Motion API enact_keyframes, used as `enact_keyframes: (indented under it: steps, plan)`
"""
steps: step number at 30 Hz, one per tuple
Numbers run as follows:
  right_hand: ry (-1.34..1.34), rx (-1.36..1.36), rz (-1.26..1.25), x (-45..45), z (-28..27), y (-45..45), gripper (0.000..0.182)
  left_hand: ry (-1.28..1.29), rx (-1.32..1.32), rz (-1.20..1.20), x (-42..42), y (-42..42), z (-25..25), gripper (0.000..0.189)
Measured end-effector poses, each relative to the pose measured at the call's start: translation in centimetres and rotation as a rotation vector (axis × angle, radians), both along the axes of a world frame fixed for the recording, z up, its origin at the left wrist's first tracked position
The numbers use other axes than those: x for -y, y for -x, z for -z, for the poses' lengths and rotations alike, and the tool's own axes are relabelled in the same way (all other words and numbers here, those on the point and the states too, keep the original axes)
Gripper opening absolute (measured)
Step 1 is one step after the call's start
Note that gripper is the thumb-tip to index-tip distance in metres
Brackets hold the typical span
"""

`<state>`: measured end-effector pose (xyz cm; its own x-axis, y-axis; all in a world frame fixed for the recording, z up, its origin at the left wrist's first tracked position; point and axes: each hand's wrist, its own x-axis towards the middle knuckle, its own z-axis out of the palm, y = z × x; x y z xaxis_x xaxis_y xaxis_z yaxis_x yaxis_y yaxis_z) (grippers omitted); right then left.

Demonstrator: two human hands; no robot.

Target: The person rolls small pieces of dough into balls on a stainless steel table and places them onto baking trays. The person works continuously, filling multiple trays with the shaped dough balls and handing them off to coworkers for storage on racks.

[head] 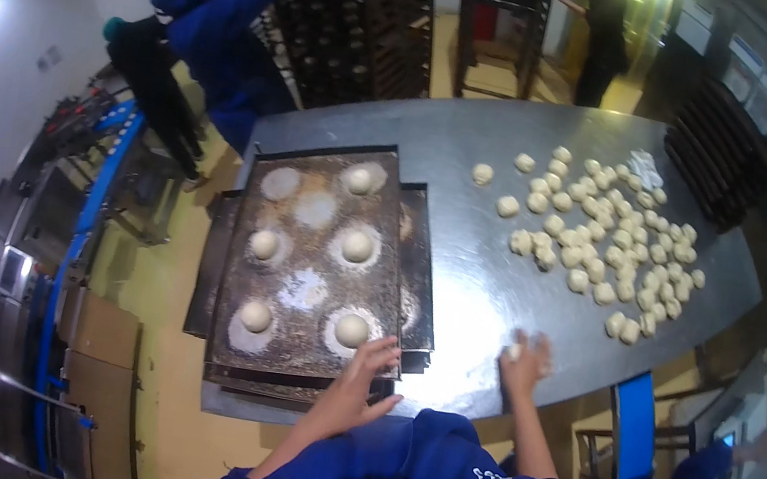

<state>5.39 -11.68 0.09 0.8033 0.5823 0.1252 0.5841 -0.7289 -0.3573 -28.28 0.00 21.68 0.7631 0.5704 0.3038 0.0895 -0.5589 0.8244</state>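
My left hand (363, 381) is at the near right corner of a dark metal baking tray (307, 284), its fingers spread at the rim. On the tray sit several round dough balls (358, 246) among floury white patches, some patches bare. My right hand (525, 362), somewhat blurred, is over the steel table to the right of the tray; a pale bit, perhaps dough, shows at its fingers, and its grip is unclear. Farther right, many small dough pieces (583, 254) lie scattered across the steel table (448, 128).
More trays (417, 268) lie beneath the top one. A stack of dark trays (721, 155) stands at the table's far right. Tall racks (330, 10) are behind the table. A person in blue (224, 30) and others stand beyond. A blue conveyor belt (95, 191) runs at left.
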Motion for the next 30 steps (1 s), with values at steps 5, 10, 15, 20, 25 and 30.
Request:
enact_keyframes:
  steps: [5,10,15,20,25,30]
  plan:
    - [-0.493,0.045,-0.221,-4.9,-2.4,-4.8,0.061,0.064,-0.062,-0.091,2.5,-0.6,-0.3,0.068]
    - [-0.424,-0.173,-0.597,-1.0,-0.6,-1.2,0.01,0.115,-0.162,-0.032,4.8,-2.8,-0.1,0.063]
    - [-0.307,0.343,-0.457,0.3,-2.0,-10.2,0.016,-0.036,-0.163,-0.081,7.1,-3.2,-0.3,0.055]
    - [-0.468,-0.131,-0.536,-4.2,-0.9,-6.5,0.027,-0.014,-0.063,-0.161,7.5,-5.3,1.7,0.052]
    - [-0.329,-0.081,-0.755,3.2,0.6,-9.7,0.03,0.033,-0.026,-0.276,9.6,-3.4,2.8,0.045]
    - [-0.383,-0.132,-0.494,-5.0,-2.4,-9.1,0.045,-0.125,-0.047,-0.292,8.5,-3.7,2.2,0.044]
